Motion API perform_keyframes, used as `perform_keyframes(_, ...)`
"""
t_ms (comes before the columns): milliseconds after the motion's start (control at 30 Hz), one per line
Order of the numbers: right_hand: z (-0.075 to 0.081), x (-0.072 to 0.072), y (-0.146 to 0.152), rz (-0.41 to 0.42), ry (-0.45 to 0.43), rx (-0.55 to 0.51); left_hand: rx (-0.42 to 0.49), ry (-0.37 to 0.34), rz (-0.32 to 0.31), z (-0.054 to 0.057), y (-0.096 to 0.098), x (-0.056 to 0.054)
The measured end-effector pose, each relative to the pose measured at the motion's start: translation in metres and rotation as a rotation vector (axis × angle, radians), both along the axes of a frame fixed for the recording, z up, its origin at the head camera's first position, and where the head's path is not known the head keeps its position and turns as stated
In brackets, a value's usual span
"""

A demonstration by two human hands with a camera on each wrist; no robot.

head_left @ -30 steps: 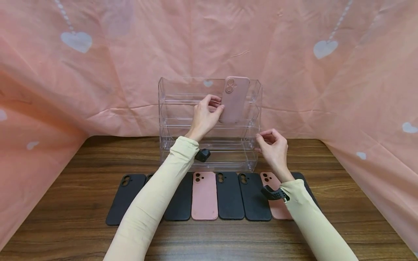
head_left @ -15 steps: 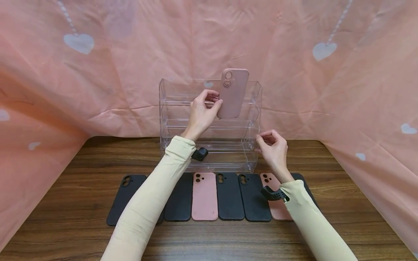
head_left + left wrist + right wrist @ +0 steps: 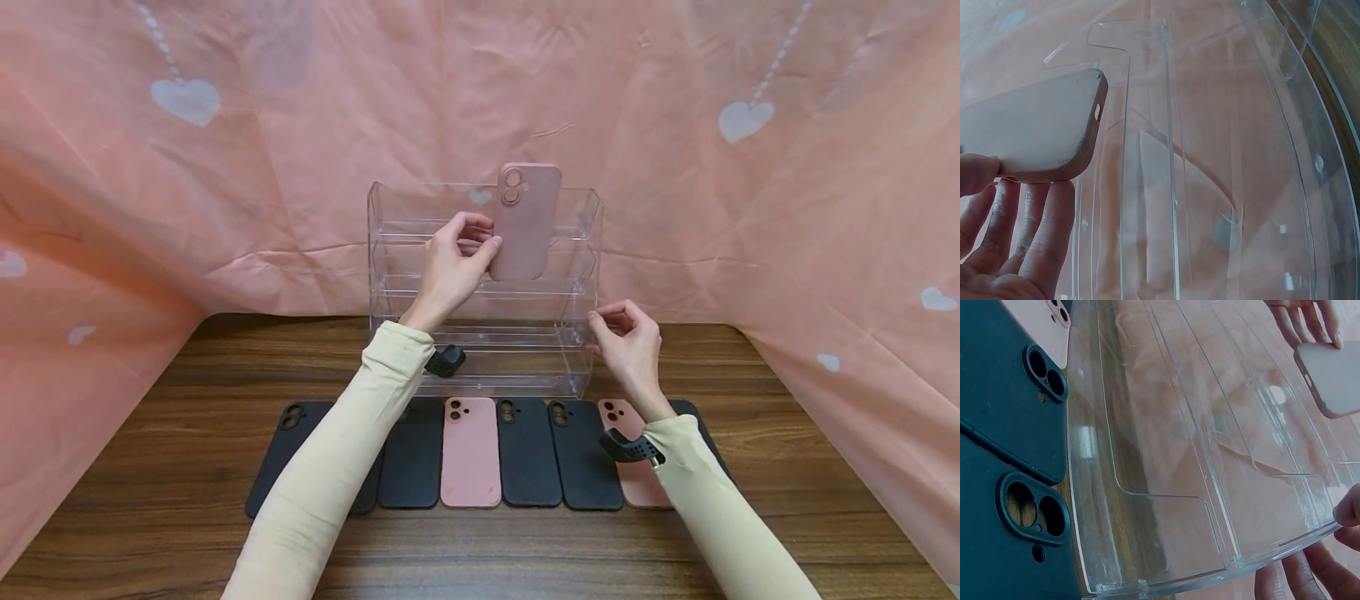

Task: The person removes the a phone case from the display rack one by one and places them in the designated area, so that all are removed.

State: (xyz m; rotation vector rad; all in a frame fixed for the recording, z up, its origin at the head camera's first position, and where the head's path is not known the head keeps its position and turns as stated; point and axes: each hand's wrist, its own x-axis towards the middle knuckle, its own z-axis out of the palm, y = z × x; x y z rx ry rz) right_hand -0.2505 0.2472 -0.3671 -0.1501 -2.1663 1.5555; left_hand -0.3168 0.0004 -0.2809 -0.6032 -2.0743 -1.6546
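My left hand (image 3: pixel 453 260) pinches a pink phone case (image 3: pixel 527 221) by its left long edge, thumb in front and fingers behind. The case stands nearly upright, its two ringed camera holes at the top left, overlapping the upper tiers of a clear acrylic tiered rack (image 3: pixel 487 388). In the left wrist view the lower end of the case (image 3: pixel 1035 125) shows a port slot. My right hand (image 3: pixel 632 343) grips the rack's right side panel. The right wrist view has its thumb (image 3: pixel 1349 507) on one face and its fingers under the other.
In front of the rack, a row of phone cases lies on the wooden table (image 3: pixel 480 554): several black ones (image 3: pixel 530 458) and two pink ones (image 3: pixel 470 458). My left sleeve (image 3: pixel 337 458) covers part of the row. A pink curtain (image 3: pixel 675 208) with white hearts hangs behind.
My left hand has lifted the pink phone case, then carried it left and slightly down again in front of the rack. The right hand keeps its grip on the side panel.
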Motion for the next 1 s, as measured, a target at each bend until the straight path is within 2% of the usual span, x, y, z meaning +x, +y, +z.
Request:
perform_keyframes(200, -0.001, 0.001, 0.000, 0.007, 0.024, 0.002, 0.018, -0.024, -0.027, -0.004, -0.010, 0.005)
perform_keyframes(533, -0.002, -0.001, 0.001, 0.001, 0.027, -0.006, -0.004, -0.053, -0.030, -0.012, -0.031, 0.013)
perform_keyframes(767, -0.002, -0.001, 0.000, -0.004, 0.031, -0.005, 0.013, -0.096, -0.062, -0.015, -0.046, 0.021)
perform_keyframes(1000, 0.000, 0.000, -0.004, 0.002, 0.035, -0.002, 0.021, -0.123, -0.066, -0.019, -0.063, 0.028)
